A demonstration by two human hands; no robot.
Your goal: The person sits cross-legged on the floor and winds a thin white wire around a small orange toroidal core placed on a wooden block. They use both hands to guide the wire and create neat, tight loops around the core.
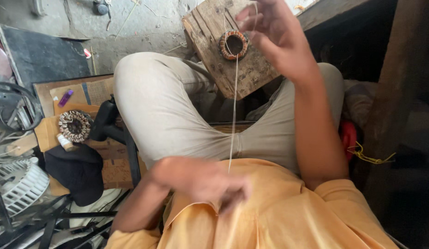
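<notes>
A ring-shaped motor stator [233, 44] wound with copper wire lies on a worn wooden block [251, 69] in front of my knees. A thin pale thread [234, 106] runs taut from the stator down to my left hand [200, 180], which is blurred and pinched shut on the thread close to my yellow shirt. My right hand [269, 27] is raised over the block just right of the stator, fingers curled, with the upper end of the thread passing between them.
A second wound stator [74, 125] rests on cardboard at the left, beside a small white tube [64, 142] and a purple lighter [65, 97]. A white fan part [16, 184], a wire fan guard [11, 110] and a black cloth [78, 170] crowd the lower left.
</notes>
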